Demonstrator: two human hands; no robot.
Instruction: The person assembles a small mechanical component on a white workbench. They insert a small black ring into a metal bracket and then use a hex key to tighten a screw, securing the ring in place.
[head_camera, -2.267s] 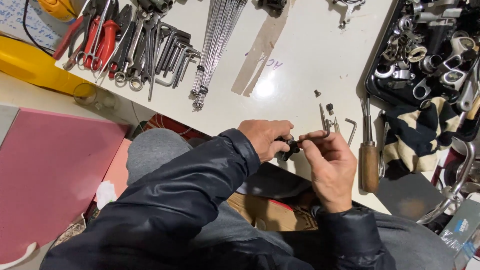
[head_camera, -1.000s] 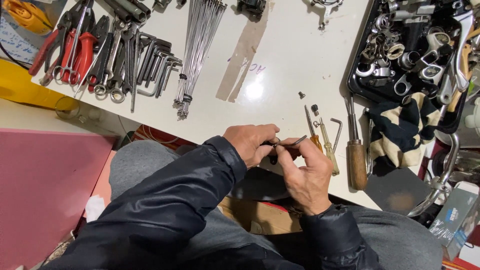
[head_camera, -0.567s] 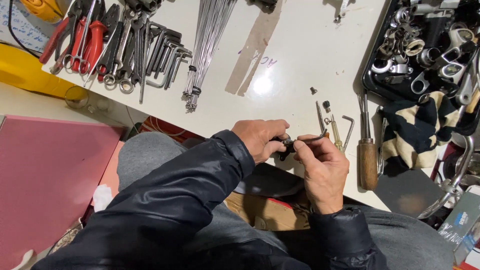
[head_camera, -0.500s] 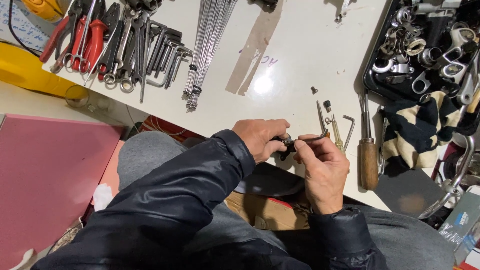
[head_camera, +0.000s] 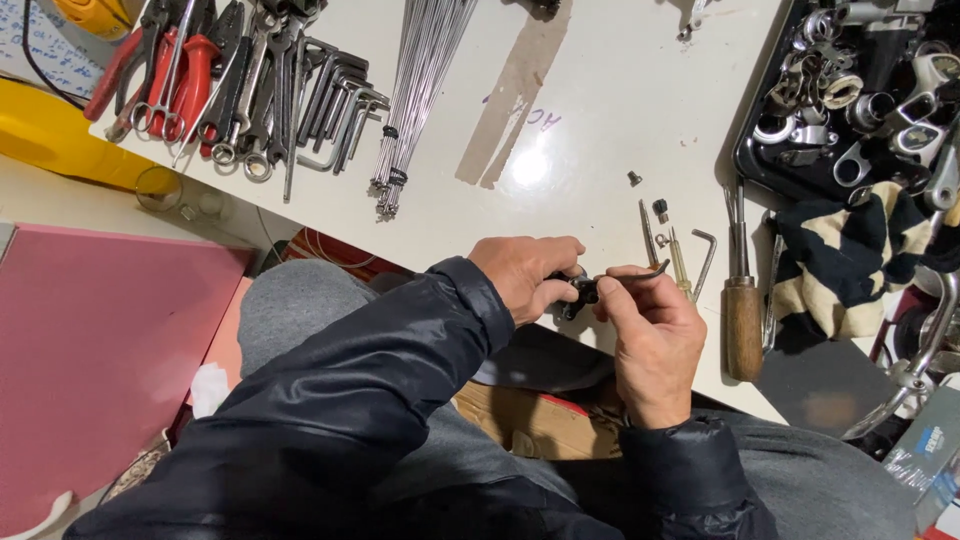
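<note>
Fingers of both our hands are closing on one small black metal part (head_camera: 577, 293), which we are holding just above the near edge of the white workbench (head_camera: 600, 110), over our lap. Our left hand (head_camera: 527, 275) is pinching the part from the left between thumb and fingertips, and our right hand (head_camera: 652, 335) is gripping a thin bent hex key (head_camera: 640, 274) whose tip is meeting the part; whether the tip is sitting inside it we cannot tell.

Going from largest to smallest, we are seeing the workbench filling the upper view, and a pink panel (head_camera: 90, 350) lying to the left below it. A black tray (head_camera: 850, 90) of shiny metal rings, clamps and bicycle parts is sitting at the bench's far right corner, with a black-and-cream striped cloth (head_camera: 840, 260) lying just in front of it. A row of wrenches and hex keys (head_camera: 290, 80) is lying at the upper left, beside red-handled pliers (head_camera: 185, 70). A bundle of thin steel spokes (head_camera: 415, 90) is fanning toward us near the middle, and a strip of brown tape (head_camera: 520, 90) is sticking to the bench beside it. Just right of our hands, a wooden-handled tool (head_camera: 742, 320) is lying with its handle toward us, and next to it a loose hex key (head_camera: 703, 260) and a slim screwdriver (head_camera: 680, 270). Two tiny dark screws (head_camera: 634, 179) are lying a little farther back, apart from each other.
</note>
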